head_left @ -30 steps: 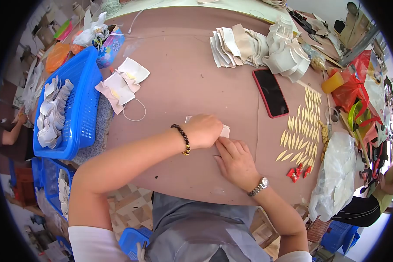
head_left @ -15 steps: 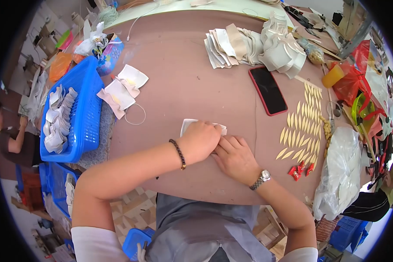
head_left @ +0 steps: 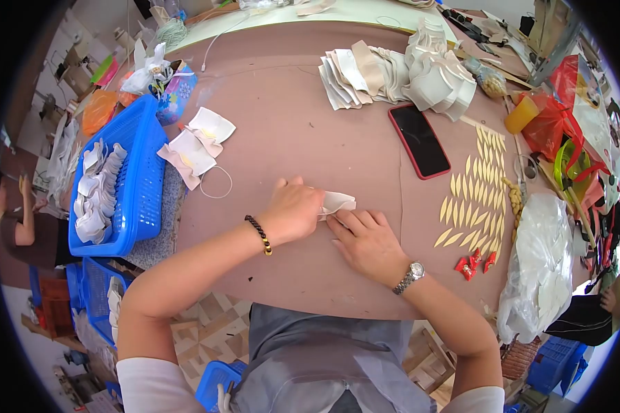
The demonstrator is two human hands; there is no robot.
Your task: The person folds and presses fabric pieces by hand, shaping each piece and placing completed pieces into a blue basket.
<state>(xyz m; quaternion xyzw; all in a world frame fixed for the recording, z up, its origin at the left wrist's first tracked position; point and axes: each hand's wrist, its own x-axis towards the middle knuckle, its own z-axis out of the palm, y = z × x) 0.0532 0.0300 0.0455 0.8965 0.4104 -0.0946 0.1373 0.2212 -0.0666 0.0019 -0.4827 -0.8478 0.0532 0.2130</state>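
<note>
A small off-white piece of fabric-like sheet point(head_left: 339, 201) lies on the brown tabletop, its near edge curled. My left hand point(head_left: 295, 210), with a beaded bracelet at the wrist, is closed over the piece's left end; its fingertips are partly hidden. My right hand point(head_left: 368, 241), wearing a watch, lies flat with fingers stretched out, fingertips touching the piece's near right edge. To the left are similar white and pinkish pieces point(head_left: 194, 148), with a loop of thin cord beside them.
A phone point(head_left: 420, 141) lies at right, near stacked pale pieces point(head_left: 441, 79). Rows of yellow leaf-shaped strips point(head_left: 472, 199) and red wrapped sweets point(head_left: 470, 265) sit beside a clear plastic bag point(head_left: 536, 265). A blue basket point(head_left: 145, 186) of pieces stands left; another person point(head_left: 26, 227) is beyond.
My left hand has moved left and away from my right hand, uncovering more of the off-white piece. My right hand has stayed nearly in place, its fingers slightly more spread.
</note>
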